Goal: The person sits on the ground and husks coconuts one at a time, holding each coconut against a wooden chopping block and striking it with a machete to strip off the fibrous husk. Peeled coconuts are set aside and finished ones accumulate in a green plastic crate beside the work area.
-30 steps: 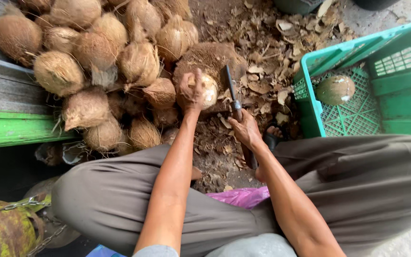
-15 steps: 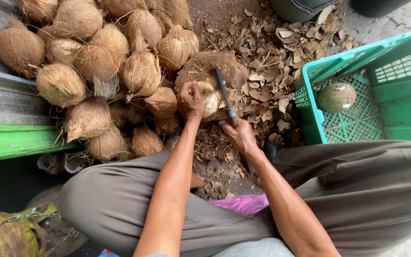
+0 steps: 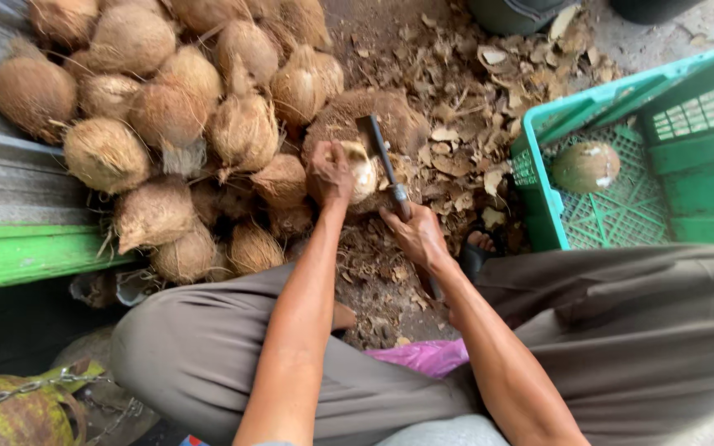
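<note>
Left hand (image 3: 329, 171): clenched over the top of a partly husked coconut (image 3: 360, 169), pressing it on a brown husk block (image 3: 373, 120).
Right hand (image 3: 413, 234): gripped the handle of a cleaver (image 3: 380, 154); blade lay against the coconut's right side.
Coconut pile (image 3: 167, 116): just left of the held coconut.
Green crate (image 3: 572, 116): right of that coconut, holding one peeled coconut (image 3: 586, 166).
Husk scraps (image 3: 473, 124): between coconut and crate.
</note>
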